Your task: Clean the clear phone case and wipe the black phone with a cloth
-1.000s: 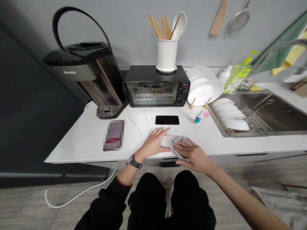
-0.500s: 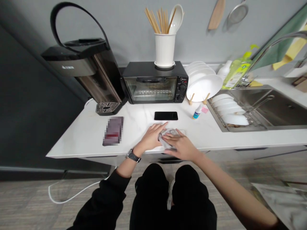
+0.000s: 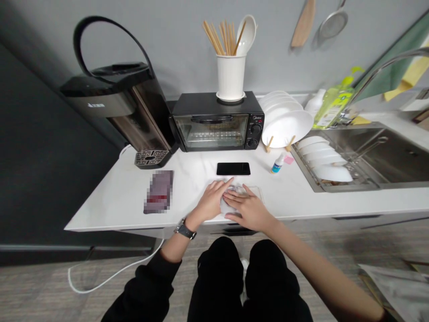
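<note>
My left hand (image 3: 211,200) rests at the near edge of the counter, fingers together, gripping the left end of a clear, flat case (image 3: 258,191). My right hand (image 3: 250,208) presses a crumpled whitish wipe (image 3: 226,207) onto that case, fingers stretched over it. Both hands hide much of the wipe and the case. Just beyond them lies a black phone (image 3: 233,168), face up. A small spray bottle (image 3: 277,164) with a blue label stands to the right, beside a pink slip (image 3: 288,159).
A blurred-out purplish item (image 3: 158,191) lies left on the white counter (image 3: 117,197). Behind stand a water dispenser (image 3: 147,112), a toaster oven (image 3: 211,129) bearing a chopstick holder (image 3: 231,77), and racked plates (image 3: 288,127). A sink (image 3: 395,154) with bowls (image 3: 330,163) is on the right.
The view has tilted up slightly, so everything sits lower. My right hand and the wipe have shifted a little left over the case, showing more of its right end.
</note>
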Demonstrator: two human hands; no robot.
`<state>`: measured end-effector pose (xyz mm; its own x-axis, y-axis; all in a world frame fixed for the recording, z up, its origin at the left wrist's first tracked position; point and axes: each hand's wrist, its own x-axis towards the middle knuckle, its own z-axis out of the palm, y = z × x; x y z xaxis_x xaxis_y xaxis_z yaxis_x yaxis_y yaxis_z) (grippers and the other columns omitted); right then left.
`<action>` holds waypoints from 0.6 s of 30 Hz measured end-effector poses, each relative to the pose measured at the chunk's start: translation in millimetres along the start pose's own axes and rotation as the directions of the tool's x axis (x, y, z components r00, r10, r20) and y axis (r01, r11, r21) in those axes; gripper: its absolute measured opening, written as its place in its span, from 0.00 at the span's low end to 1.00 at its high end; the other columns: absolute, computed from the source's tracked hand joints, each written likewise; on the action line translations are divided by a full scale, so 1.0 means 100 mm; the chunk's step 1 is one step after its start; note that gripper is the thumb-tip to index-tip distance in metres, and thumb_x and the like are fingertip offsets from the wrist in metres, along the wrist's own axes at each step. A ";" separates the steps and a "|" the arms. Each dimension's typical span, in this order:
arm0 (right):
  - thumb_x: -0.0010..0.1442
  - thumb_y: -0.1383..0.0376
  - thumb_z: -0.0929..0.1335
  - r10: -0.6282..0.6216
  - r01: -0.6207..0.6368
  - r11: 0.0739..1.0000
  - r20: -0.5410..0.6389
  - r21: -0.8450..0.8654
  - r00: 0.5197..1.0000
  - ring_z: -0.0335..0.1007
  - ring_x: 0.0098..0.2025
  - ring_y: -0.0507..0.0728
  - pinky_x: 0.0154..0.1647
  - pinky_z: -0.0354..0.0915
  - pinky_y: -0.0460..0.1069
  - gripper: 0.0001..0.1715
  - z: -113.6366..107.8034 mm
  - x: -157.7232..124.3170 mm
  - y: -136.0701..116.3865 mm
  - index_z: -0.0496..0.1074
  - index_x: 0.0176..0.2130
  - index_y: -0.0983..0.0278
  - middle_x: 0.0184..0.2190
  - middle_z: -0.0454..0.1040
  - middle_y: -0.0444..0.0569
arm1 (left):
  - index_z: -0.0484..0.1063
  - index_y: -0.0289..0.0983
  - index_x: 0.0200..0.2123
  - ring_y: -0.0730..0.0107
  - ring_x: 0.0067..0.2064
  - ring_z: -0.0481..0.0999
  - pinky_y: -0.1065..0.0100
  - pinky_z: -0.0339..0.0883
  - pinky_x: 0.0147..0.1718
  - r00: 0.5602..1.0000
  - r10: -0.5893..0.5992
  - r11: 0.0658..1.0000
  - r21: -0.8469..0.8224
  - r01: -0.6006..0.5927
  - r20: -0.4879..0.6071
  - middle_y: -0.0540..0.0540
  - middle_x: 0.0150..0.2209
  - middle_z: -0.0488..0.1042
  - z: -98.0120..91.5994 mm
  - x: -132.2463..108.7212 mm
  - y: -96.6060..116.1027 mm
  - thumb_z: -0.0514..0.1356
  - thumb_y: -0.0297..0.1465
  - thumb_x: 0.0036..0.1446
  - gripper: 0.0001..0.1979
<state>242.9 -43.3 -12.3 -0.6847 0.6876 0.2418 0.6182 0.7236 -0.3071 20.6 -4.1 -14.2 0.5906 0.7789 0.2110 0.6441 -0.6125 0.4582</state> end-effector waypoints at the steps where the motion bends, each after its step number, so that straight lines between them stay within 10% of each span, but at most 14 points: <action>1: 0.73 0.48 0.65 0.005 -0.005 1.000 -0.005 -0.018 1.000 0.65 0.70 0.65 0.76 0.44 0.70 0.37 -0.03 -0.02 0.05 0.62 0.71 0.63 0.68 0.68 0.58 | 0.46 0.45 0.76 0.49 0.54 0.69 0.53 0.65 0.56 1.000 -0.011 1.000 -0.001 0.011 0.000 0.40 0.53 0.72 0.00 0.00 0.00 0.68 0.39 0.60 0.48; 7: 0.74 0.53 0.65 0.122 -0.130 0.988 -0.100 -0.083 0.988 0.67 0.68 0.65 0.75 0.49 0.69 0.30 -0.14 -0.47 0.12 0.65 0.69 0.62 0.66 0.71 0.56 | 0.46 0.47 0.76 0.47 0.57 0.68 0.50 0.62 0.58 0.998 -0.064 0.998 0.003 0.064 0.026 0.40 0.56 0.72 -0.01 0.01 0.02 0.72 0.50 0.54 0.56; 13: 0.72 0.48 0.66 0.008 -0.008 1.000 -0.028 -0.010 1.000 0.68 0.67 0.65 0.76 0.42 0.70 0.33 -0.05 -0.02 0.01 0.69 0.67 0.62 0.64 0.73 0.57 | 0.48 0.45 0.76 0.49 0.56 0.68 0.54 0.63 0.57 0.999 -0.019 1.000 0.009 0.018 0.039 0.41 0.54 0.72 -0.02 0.00 0.04 0.70 0.46 0.58 0.50; 18: 0.75 0.53 0.64 0.129 -0.142 0.984 -0.120 -0.108 0.984 0.71 0.65 0.64 0.75 0.47 0.68 0.29 -0.20 -0.47 0.15 0.68 0.67 0.62 0.64 0.73 0.57 | 0.48 0.44 0.76 0.47 0.57 0.68 0.51 0.63 0.58 0.996 -0.077 0.997 0.011 0.076 0.033 0.39 0.57 0.72 -0.01 0.00 0.06 0.72 0.49 0.55 0.54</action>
<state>292.5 -63.7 -9.9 -0.5482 0.7771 0.3091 0.7469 0.6212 -0.2371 24.0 -8.0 -10.4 0.5554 0.8186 0.1463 0.6926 -0.5527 0.4635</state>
